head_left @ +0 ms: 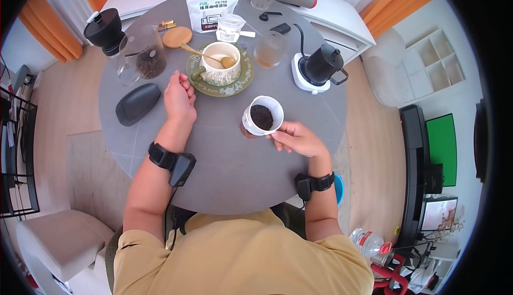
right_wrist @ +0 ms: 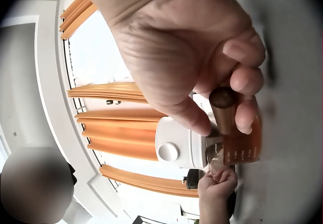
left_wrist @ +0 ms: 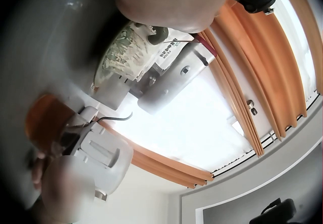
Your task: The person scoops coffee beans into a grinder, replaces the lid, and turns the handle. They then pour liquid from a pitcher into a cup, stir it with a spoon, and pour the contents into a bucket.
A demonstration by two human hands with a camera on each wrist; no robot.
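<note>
In the head view, a white coffee dripper (head_left: 247, 120) filled with dark coffee grounds (head_left: 262, 118) sits over an amber glass (head_left: 247, 131). My right hand (head_left: 299, 139) is at its lower right rim. The right wrist view shows the right thumb and fingers pinching a brown handle (right_wrist: 222, 105) between the white dripper (right_wrist: 184, 138) and the amber glass (right_wrist: 245, 146), which has printed marks. My left hand (head_left: 180, 96) lies loosely curled near the patterned cup (head_left: 222, 73), holding nothing visible. That cup stands on a green saucer (head_left: 214, 93) with a wooden spoon (head_left: 227, 61) in it.
A black kettle (head_left: 322, 63) stands on a white base (head_left: 311, 85) at the right. Behind are a glass cup (head_left: 271, 49) and a filter bag (head_left: 212, 12). To the left are a hand grinder (head_left: 107, 30), a jar of coffee beans (head_left: 150, 63) and a dark grey case (head_left: 138, 104).
</note>
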